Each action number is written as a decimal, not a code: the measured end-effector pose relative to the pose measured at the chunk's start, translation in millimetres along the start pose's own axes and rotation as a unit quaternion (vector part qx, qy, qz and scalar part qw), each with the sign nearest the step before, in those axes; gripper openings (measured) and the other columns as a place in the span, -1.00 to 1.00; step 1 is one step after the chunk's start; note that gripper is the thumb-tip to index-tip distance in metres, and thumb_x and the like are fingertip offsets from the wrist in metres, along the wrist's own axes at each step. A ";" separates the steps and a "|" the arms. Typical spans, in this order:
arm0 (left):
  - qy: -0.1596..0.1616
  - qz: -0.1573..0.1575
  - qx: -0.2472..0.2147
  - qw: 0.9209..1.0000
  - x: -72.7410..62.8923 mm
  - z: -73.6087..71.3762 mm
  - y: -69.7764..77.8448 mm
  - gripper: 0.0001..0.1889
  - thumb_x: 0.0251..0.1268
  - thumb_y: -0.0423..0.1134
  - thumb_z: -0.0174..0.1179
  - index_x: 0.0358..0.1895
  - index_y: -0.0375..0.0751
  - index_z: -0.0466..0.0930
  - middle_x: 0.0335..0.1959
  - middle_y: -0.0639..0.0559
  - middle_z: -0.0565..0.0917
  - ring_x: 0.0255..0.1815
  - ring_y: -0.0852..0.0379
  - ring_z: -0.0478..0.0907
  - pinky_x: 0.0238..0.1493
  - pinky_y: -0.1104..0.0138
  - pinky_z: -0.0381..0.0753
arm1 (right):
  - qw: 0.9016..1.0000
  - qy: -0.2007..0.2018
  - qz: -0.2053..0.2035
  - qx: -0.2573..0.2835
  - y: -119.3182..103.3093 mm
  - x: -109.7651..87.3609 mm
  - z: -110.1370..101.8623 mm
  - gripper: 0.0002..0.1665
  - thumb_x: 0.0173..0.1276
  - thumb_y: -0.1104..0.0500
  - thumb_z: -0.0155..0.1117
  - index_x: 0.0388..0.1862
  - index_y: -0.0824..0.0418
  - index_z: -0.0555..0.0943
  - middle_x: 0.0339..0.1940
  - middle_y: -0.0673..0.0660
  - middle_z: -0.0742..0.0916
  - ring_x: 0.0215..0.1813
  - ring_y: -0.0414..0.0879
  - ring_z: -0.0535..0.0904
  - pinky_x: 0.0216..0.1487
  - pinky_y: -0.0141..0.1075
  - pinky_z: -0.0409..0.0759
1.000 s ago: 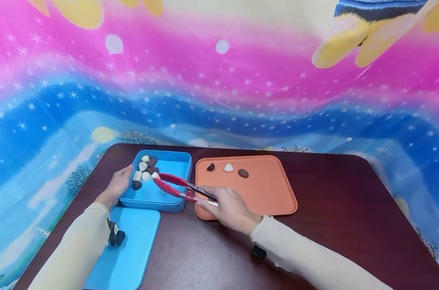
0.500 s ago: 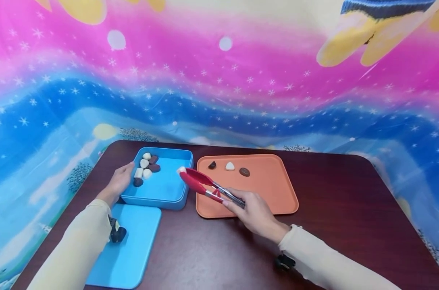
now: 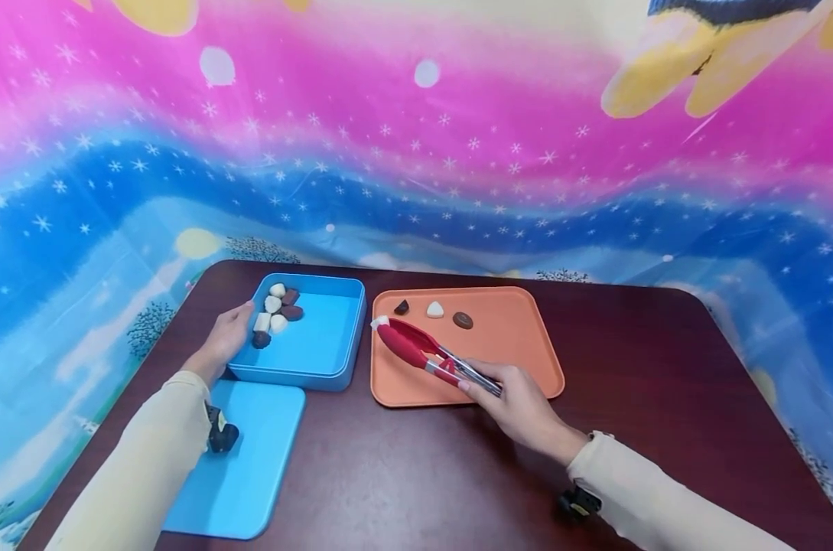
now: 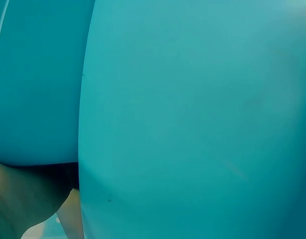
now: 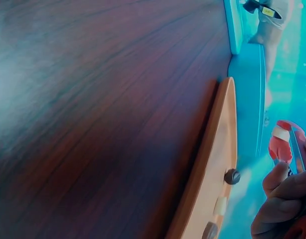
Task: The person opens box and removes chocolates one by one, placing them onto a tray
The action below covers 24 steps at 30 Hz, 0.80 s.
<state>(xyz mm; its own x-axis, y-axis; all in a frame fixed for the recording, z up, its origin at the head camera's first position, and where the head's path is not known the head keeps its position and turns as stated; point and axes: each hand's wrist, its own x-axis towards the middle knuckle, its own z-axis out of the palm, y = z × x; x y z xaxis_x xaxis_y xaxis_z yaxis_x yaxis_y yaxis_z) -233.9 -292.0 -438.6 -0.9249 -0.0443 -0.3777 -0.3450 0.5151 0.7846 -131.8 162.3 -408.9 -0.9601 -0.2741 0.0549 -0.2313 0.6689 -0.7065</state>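
In the head view my right hand (image 3: 526,405) grips a pair of red-tipped tongs (image 3: 416,348) above the orange tray (image 3: 505,375). A small white chocolate (image 3: 379,323) is pinched at their tips, over the tray's left edge. On the tray lie a dark chocolate (image 3: 401,307), a white one (image 3: 434,309) and a brown oval one (image 3: 463,320). My left hand (image 3: 225,337) rests along the outside of the left wall of the blue box (image 3: 327,329), fingers looking extended. Several white and brown chocolates (image 3: 278,324) sit grouped at the box's left side.
A flat blue lid (image 3: 251,459) lies in front of the box, partly under my left forearm. Both stand on the dark wooden table (image 3: 388,482). A patterned cloth (image 3: 457,168) hangs right behind the table's far edge.
My right hand has carried the tongs and the white chocolate rightward, out of the box, over its right wall, to the tray's left edge. My left hand has stayed at the box.
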 end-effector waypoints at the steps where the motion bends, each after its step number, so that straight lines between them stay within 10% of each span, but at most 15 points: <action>1: -0.001 -0.002 0.001 1.000 -0.1 -0.4 -0.1 -0.17 0.57 0.34 -0.56 0.65 -0.12 -0.38 0.68 -0.30 -0.25 0.67 -0.43 -0.29 0.57 -0.38 -0.12 | 1.000 0.000 -0.001 -0.001 1.5 -0.7 -1.6 -0.41 0.43 -0.06 0.35 0.35 0.16 0.59 0.09 0.09 0.77 -0.14 -0.12 0.57 -0.27 -0.42 0.54; 24: -0.012 0.015 -0.027 0.999 1.0 0.0 0.0 -0.23 0.57 0.36 -0.50 0.67 0.05 -0.25 0.70 -0.22 -0.11 0.68 -0.35 -0.13 0.56 -0.34 0.04 | 0.999 0.039 0.007 -0.003 41.8 -18.5 -43.1 -0.52 0.48 0.06 0.31 0.25 0.30 0.64 0.05 0.21 0.79 -0.24 -0.21 0.54 -0.35 -0.45 0.50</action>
<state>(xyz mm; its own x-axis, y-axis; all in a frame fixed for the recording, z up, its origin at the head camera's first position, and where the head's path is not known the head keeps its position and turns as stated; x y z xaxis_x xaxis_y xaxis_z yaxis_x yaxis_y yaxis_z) -234.8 -292.1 -439.0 -0.9308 -0.0079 -0.3653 -0.3263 0.4683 0.8211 -130.4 225.2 -409.0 -0.9725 -0.2104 0.1003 -0.2189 0.6759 -0.7037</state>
